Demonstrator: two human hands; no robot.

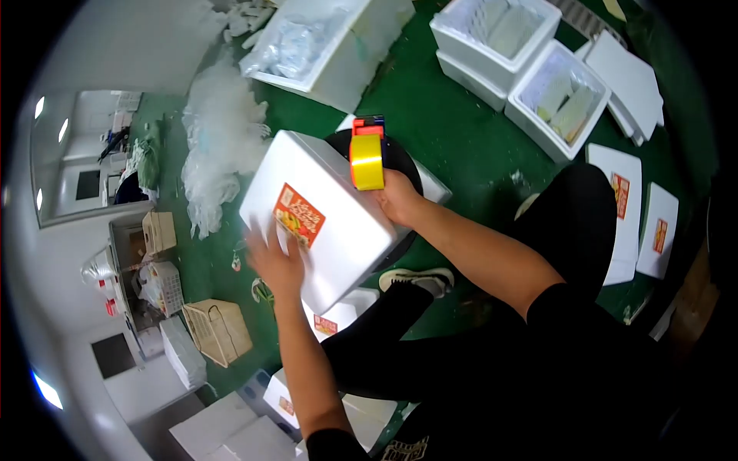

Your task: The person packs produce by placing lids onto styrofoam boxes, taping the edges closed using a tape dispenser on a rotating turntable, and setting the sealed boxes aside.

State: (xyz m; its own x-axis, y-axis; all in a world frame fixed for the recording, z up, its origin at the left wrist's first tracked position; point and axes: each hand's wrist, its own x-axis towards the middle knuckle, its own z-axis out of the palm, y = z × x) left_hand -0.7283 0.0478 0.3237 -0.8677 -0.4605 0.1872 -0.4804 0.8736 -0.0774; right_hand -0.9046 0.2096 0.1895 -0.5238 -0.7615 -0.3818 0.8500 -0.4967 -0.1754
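Observation:
A closed white foam box (346,230) sits tilted in my view on a round black seat or stand (401,165), mostly hidden beneath it. On its near face is an orange-red label (299,215) with printed characters and food pictures. My right hand (400,198) grips a tape dispenser (367,154) loaded with a wide yellow roll, held against the box's edge. My left hand (277,265) lies by the label, its fingers spread and blurred by motion. It seems to hold nothing; whether it touches the surface I cannot tell.
Open foam boxes (557,100) stand at the upper right, beside loose lids (626,84). Labelled lids (615,207) lie at the right. A large foam box (330,54) holds plastic bags. Plastic film (219,138) heaps on the green floor, near a beige crate (219,330).

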